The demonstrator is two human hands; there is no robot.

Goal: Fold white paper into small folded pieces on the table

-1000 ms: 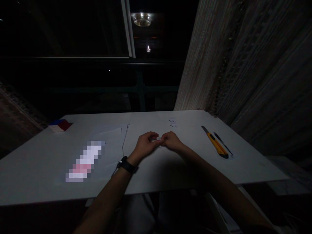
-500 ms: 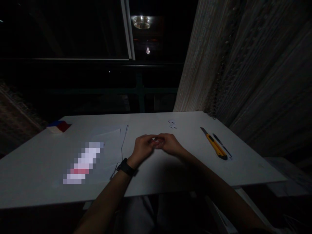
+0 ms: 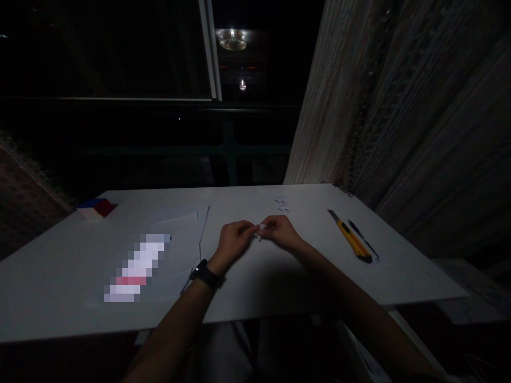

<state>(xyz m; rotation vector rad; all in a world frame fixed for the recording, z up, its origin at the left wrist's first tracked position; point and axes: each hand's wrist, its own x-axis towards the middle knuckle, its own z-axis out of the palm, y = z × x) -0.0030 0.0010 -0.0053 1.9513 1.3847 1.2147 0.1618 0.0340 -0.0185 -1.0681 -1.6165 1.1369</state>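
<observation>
A small white piece of folded paper [image 3: 260, 230] is pinched between my two hands, just above the middle of the table. My left hand [image 3: 235, 238], with a dark watch [image 3: 206, 274] on its wrist, grips the paper's left side with closed fingertips. From the other side, my right hand [image 3: 282, 232] pinches it between thumb and fingers. A pointed corner of the paper hangs below the fingertips; the rest is partly covered by them. Beyond my hands lie several small paper scraps [image 3: 281, 202] with dark marks.
On the white table [image 3: 255, 287], a yellow utility knife [image 3: 353, 239] with its blade out lies at right, beside a dark pen [image 3: 363, 238]. Paper sheets [image 3: 181, 242] and a blurred-out bright object [image 3: 138, 266] lie at left. A colored cube [image 3: 95, 208] sits at the far left.
My fingertips have shifted around the white paper, so that it shows more clearly now, with a corner pointing down. The other things on the table have stayed put.
</observation>
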